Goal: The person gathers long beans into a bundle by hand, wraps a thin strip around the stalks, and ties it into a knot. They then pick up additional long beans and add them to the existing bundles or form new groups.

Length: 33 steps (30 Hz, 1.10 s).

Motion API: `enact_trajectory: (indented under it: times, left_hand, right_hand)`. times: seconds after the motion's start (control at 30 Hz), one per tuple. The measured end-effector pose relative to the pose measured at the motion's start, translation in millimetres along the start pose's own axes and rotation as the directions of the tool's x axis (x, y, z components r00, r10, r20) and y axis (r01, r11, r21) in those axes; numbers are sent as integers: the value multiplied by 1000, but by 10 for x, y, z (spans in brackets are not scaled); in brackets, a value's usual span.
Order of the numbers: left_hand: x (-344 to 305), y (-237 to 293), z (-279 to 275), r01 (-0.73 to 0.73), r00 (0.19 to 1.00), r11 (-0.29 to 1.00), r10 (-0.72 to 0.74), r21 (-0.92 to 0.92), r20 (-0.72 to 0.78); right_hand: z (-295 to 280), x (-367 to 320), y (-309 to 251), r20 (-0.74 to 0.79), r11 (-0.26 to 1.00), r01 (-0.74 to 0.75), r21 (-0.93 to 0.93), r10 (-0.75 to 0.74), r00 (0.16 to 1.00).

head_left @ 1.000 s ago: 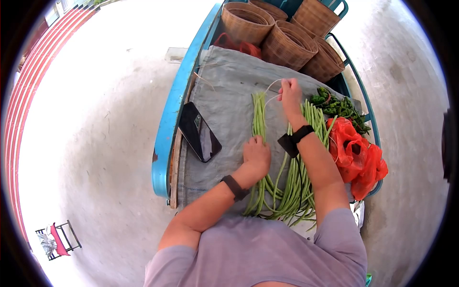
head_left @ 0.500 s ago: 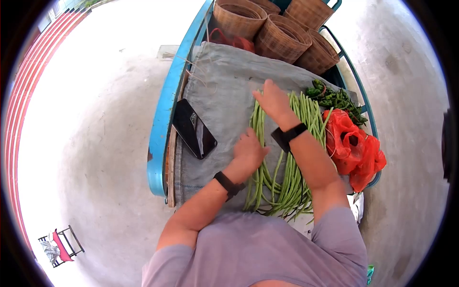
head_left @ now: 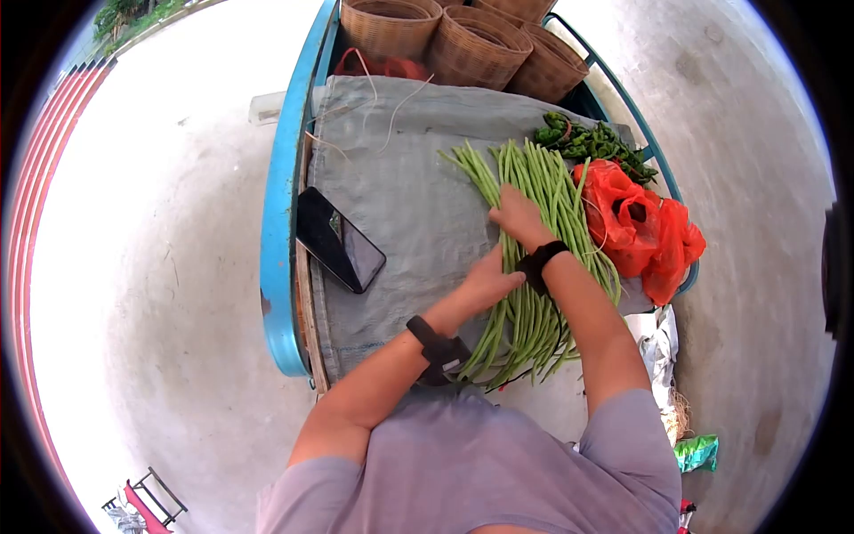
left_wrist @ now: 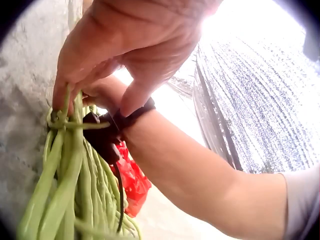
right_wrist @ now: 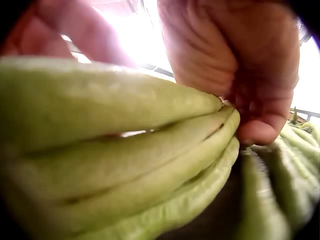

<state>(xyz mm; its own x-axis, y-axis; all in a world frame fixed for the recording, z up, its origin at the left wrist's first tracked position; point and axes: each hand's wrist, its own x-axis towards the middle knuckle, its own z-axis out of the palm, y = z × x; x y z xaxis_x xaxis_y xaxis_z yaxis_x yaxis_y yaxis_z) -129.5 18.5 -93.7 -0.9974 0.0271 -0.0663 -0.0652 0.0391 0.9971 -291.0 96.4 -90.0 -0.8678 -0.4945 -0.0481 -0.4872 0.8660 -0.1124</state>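
Note:
A bunch of long green beans [head_left: 538, 187] lies lengthwise on the grey cloth [head_left: 409, 205], a smaller bundle fanning out at its upper left. My right hand [head_left: 520, 216] grips that bundle near its upper part. In the right wrist view the fingers [right_wrist: 265, 131] curl in beside several close-up beans [right_wrist: 125, 175]. Lower down, my left hand [head_left: 492, 280] holds the beans from the left side. Seen from the left wrist, its fingers reach among the stalks [left_wrist: 60, 165] and the thumb stands apart. A thin green bean [left_wrist: 82, 125] crosses the bundle there.
A black phone [head_left: 342, 240] lies at the left, by the blue cart rail [head_left: 277, 222]. Green peppers [head_left: 596, 147] and red plastic bags [head_left: 636, 222] lie right of the beans. Woven baskets [head_left: 480, 49] stand at the back. Pale strings [head_left: 405, 107] lie at the cloth's far left.
My right hand no longer holds the white string and has come down onto the beans. The smaller bundle has shifted right against the larger pile, with my left hand following.

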Motion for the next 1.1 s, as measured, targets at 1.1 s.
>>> enact_trajectory:
  times: [1.1]
  left_hand:
    - [191, 228, 1509, 437, 896, 656, -379, -616, 232]
  right_hand:
    - [-552, -3101, 940, -261, 885, -197, 422, 327, 908]
